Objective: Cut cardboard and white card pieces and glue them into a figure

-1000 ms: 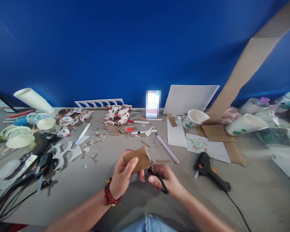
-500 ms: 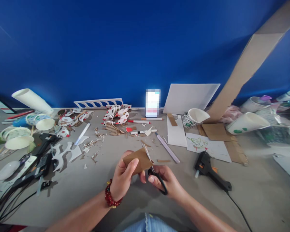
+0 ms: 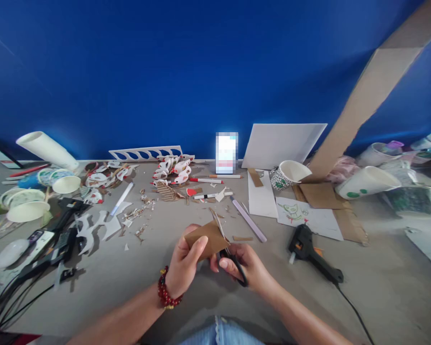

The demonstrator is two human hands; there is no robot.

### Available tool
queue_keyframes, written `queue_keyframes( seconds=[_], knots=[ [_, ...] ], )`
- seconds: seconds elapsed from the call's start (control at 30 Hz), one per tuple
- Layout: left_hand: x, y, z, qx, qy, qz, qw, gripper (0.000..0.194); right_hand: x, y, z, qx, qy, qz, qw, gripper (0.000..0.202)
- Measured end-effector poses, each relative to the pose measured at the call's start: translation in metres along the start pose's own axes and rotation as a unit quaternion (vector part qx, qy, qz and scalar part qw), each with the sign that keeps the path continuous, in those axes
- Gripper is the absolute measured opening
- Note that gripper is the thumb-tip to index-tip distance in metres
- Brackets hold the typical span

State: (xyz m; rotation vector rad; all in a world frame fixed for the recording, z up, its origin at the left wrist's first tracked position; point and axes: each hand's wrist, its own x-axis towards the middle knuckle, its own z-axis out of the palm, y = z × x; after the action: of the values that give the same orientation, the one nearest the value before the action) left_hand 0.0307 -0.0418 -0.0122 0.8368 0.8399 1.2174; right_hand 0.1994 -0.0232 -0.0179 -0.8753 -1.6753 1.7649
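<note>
My left hand, with red beads round the wrist, holds a piece of brown cardboard, its thumb lying on top. My right hand grips black-handled scissors at the right edge of that cardboard. The blades stand by the cardboard's upper right edge and are partly hidden by it. A thin brown strip lies on the table just beyond my right hand. Farther off is a lilac stick.
A black glue gun with a cable lies at right, near a sheet with a bird drawing. White-and-red cutouts, markers and a lit phone stand at the back. Paper cups and more glue guns are at left.
The cardboard and my left hand have shifted very slightly to the right. The scissors have moved a little up and to the left against the cardboard's edge.
</note>
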Motion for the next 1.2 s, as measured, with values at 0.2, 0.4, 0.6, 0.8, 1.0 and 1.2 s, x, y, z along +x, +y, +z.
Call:
queue_keyframes(
  seconds=[0.2, 0.4, 0.6, 0.8, 1.0, 1.2],
  knots=[
    [0.000, -0.003, 0.000, -0.001, 0.027, -0.007, 1.000, 0.012, -0.001, -0.001, 0.005, 0.006, 0.025, -0.004, 1.000, 0.059],
    [-0.001, -0.006, 0.000, 0.010, 0.029, -0.010, 0.999, 0.017, 0.000, 0.006, 0.004, 0.023, 0.018, 0.011, 1.000, 0.060],
    [-0.001, -0.005, 0.000, 0.022, 0.038, -0.008, 0.999, 0.019, 0.000, 0.007, 0.001, 0.009, 0.021, 0.020, 1.000, 0.059],
    [-0.001, -0.004, 0.003, 0.005, 0.012, -0.014, 1.000, 0.016, 0.000, 0.007, 0.000, 0.004, 0.020, 0.017, 1.000, 0.059],
    [0.001, -0.005, 0.003, 0.008, 0.019, -0.008, 1.000, 0.015, -0.001, 0.005, 0.003, -0.008, 0.045, 0.017, 0.999, 0.059],
    [0.001, -0.008, 0.001, 0.022, 0.020, -0.013, 0.999, 0.015, 0.000, 0.012, 0.002, 0.012, 0.033, 0.019, 0.999, 0.058]
  ],
)
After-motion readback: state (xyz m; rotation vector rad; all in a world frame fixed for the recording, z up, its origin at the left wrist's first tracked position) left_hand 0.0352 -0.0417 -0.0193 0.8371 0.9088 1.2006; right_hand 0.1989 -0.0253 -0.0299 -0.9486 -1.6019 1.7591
